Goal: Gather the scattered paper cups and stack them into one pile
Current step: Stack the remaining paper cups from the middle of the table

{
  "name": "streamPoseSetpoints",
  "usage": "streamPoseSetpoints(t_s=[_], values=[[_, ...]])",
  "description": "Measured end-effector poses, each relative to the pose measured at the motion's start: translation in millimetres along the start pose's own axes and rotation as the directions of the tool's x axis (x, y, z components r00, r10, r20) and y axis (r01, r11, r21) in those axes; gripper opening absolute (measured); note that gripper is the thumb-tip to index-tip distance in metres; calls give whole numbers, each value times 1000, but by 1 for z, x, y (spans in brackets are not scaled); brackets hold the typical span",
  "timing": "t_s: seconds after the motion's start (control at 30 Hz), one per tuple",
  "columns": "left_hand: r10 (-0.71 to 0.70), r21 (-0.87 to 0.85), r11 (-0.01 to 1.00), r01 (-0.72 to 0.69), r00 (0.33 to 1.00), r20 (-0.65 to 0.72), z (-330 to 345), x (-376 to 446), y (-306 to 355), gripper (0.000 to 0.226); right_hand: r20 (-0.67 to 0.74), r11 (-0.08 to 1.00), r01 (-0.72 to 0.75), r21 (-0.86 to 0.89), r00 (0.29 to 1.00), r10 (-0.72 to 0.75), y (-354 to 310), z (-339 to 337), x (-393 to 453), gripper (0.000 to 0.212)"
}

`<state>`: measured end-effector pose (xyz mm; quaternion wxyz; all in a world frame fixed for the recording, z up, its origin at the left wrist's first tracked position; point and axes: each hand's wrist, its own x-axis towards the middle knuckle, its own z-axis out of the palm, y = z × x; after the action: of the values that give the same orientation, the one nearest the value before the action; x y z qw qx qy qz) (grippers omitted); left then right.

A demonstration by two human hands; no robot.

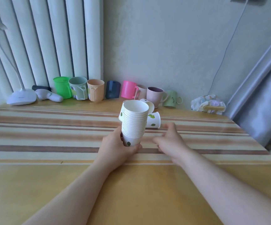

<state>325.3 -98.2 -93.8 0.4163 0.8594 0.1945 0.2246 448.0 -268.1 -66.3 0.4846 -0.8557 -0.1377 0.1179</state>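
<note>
A tall stack of white paper cups point(134, 122) with green leaf prints stands upright above the striped table, mouth up, and my left hand point(117, 146) grips its bottom cup. A loose paper cup point(154, 121) lies on its side just right of the stack. Another loose paper cup point(148, 105) lies tipped behind it, and part of a third paper cup point(121, 114) shows behind the stack's left side. My right hand point(170, 138) hovers just right of the stack with fingers spread, holding nothing, its fingertips near the lying cup.
A row of coloured plastic mugs point(96, 92) lines the wall at the back. A white desk lamp point(20, 96) stands at the back left, a crumpled bag point(207, 103) at the back right. The striped tablecloth point(50, 127) covers the table's far half.
</note>
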Motion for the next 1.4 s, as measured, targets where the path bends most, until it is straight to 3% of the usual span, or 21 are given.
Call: streamPoseSetpoints(t_s=[0.07,0.17,0.37,0.47,0.53,0.57,0.6,0.67,0.73,0.83,0.97,1.07,1.17,1.23,1.3,1.4], values=[[16,-7,1000,-16,1000,-4,0,0,-2,49,-62,936,125,-329,986,-153,-18,-10,28,70],[23,-13,1000,-23,1000,-9,2,1,-5,49,7,806,222,-549,965,-261,-35,-14,68,79],[18,-31,999,-18,1000,3,2,2,-8,51,242,634,347,-691,938,-248,-21,-3,90,74],[21,-43,999,-21,1000,2,1,1,-8,52,197,614,385,-689,915,-352,-9,-4,87,64],[22,-41,999,-21,1000,7,1,1,-7,50,18,817,324,-476,933,-359,-9,-6,79,54],[23,-39,999,-23,1000,10,1,1,-7,50,-95,936,274,-223,949,-300,-15,-8,70,49],[26,-35,999,-26,1000,10,1,1,-6,51,-171,965,237,110,961,-217,-26,-12,60,43],[29,-26,999,-28,1000,9,0,0,-5,51,-140,776,126,618,989,-49,-52,-25,41,27],[29,-18,999,-28,999,15,-1,-1,-3,48,-91,673,123,730,992,-82,-78,-41,25,18],[34,-14,999,-34,999,11,-3,-2,-2,50,-44,749,245,615,960,-278,-103,-55,8,35],[19,-26,999,-19,1000,22,-4,-4,0,52,95,856,440,271,873,-479,-123,-51,-10,46],[29,-37,999,-28,999,26,-5,-5,0,54,205,857,515,33,836,-510,-124,-42,-12,56],[28,-54,998,-27,999,24,-4,-4,-1,51,248,847,532,-15,822,-512,-123,-35,-10,58],[23,-60,998,-22,1000,18,-3,-4,-3,50,186,875,453,168,857,-480,-119,-28,3,32],[25,-57,998,-24,1000,15,-2,-2,-4,48,14,892,379,246,919,-394,-107,-20,28,25],[19,-65,998,-18,1000,13,0,-1,-5,45,-134,956,289,-44,947,-292,-77,-3,74,46]])
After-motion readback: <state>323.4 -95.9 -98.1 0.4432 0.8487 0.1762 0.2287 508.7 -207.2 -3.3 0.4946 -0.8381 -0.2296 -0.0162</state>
